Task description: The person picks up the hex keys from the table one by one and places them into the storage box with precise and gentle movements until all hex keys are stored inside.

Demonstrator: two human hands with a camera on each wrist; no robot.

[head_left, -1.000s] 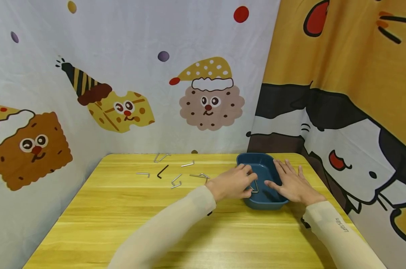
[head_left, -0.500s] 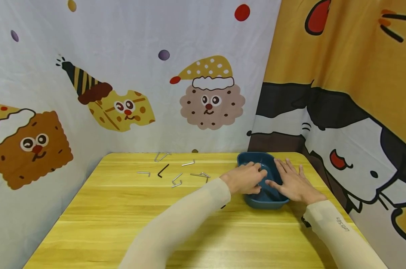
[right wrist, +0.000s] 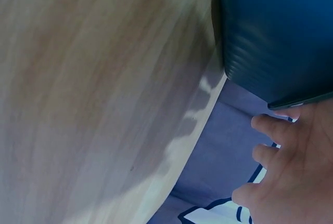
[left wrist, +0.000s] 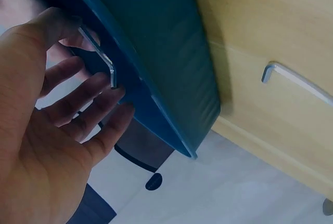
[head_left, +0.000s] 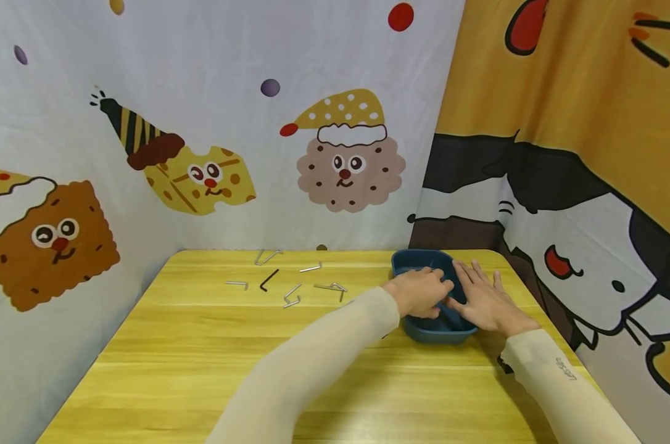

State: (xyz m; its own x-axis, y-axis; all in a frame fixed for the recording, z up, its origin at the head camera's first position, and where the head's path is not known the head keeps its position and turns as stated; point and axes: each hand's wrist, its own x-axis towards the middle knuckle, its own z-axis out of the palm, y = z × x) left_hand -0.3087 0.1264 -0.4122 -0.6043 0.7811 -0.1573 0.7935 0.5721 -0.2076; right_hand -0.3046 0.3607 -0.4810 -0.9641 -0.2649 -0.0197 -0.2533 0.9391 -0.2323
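In the left wrist view my left hand (left wrist: 62, 125) pinches a silver hex key (left wrist: 106, 60) between thumb and fingers, over the opening of a blue plastic tub (left wrist: 171, 63). From the head view the left hand (head_left: 422, 293) reaches in across the tub's left side and hides the key. My right hand (head_left: 489, 302) lies on the tub's right rim, fingers straight and spread. In the right wrist view, the right hand's fingers (right wrist: 273, 128) show just past the tub's rim (right wrist: 299, 102).
Left of the tub, several silver hex keys (head_left: 311, 267) lie scattered over the back of the wooden table (head_left: 202, 357). One black hex key (head_left: 268, 280) is among them. Patterned curtains (head_left: 213, 80) hang close behind the table and along its right side.
My left hand has moved right, from the tub's left edge to farther over its inside, with the hex key. The right hand keeps its place on the rim.
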